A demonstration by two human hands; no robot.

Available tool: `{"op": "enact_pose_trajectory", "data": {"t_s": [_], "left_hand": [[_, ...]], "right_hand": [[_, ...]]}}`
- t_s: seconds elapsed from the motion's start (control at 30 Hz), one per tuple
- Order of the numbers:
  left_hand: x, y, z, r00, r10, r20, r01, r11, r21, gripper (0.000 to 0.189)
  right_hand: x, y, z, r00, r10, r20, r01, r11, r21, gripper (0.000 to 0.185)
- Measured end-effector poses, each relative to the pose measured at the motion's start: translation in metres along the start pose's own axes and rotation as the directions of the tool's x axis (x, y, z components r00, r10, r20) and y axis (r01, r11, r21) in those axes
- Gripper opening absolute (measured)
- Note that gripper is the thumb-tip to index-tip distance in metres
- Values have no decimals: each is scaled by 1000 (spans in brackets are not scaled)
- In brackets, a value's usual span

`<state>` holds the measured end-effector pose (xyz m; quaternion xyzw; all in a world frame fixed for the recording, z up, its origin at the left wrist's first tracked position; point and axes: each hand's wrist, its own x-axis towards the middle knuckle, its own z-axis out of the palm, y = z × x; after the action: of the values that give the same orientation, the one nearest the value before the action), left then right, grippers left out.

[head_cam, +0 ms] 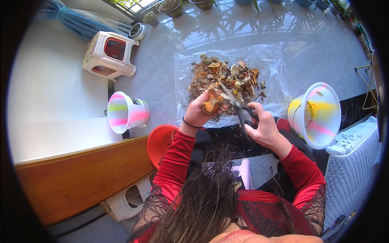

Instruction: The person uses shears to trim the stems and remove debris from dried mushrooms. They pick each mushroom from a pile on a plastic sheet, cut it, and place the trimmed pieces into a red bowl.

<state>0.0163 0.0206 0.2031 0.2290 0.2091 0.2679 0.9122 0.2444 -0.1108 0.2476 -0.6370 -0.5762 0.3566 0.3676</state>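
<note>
My left hand (199, 111) holds an orange-brown mushroom (211, 104) with a wavy cap, its stem end pointing away from me. My right hand (263, 126) has its fingers in the black handles of a pair of scissors (237, 104). The scissors' blades are apart and lie close to the mushroom's stem; whether they touch it, I cannot tell. Beyond both hands a heap of mushrooms and brown scraps (225, 76) lies on a clear plastic sheet (273, 66) on the grey floor.
A multicoloured bucket (138, 112) lies at the left, and a larger one (316, 117) is at the right. A red basin (158, 142) sits by my left forearm. A white plastic stool (114, 56) is at the upper left. Potted plants (171, 9) line the far edge.
</note>
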Motion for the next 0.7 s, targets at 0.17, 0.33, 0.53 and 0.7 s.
{"op": "enact_pose_trajectory", "data": {"t_s": [0.17, 0.33, 0.53, 0.7], "left_hand": [[2, 2, 6, 993, 31, 112, -26, 999, -44, 41], [1, 3, 11, 997, 56, -44, -53, 995, 81, 45], [1, 1, 17, 990, 94, -107, -73, 979, 191, 45], [2, -2, 18, 985, 129, -115, -94, 958, 269, 46]], "right_hand": [[7, 4, -3, 985, 171, -30, -169, 984, 54, 45], [0, -2, 1, 1000, -1, 6, 1, 996, -92, 52], [-5, -7, 2, 1000, -31, -2, 30, 979, -201, 54], [-5, -7, 2, 999, -48, -16, 43, 977, -209, 54]]}}
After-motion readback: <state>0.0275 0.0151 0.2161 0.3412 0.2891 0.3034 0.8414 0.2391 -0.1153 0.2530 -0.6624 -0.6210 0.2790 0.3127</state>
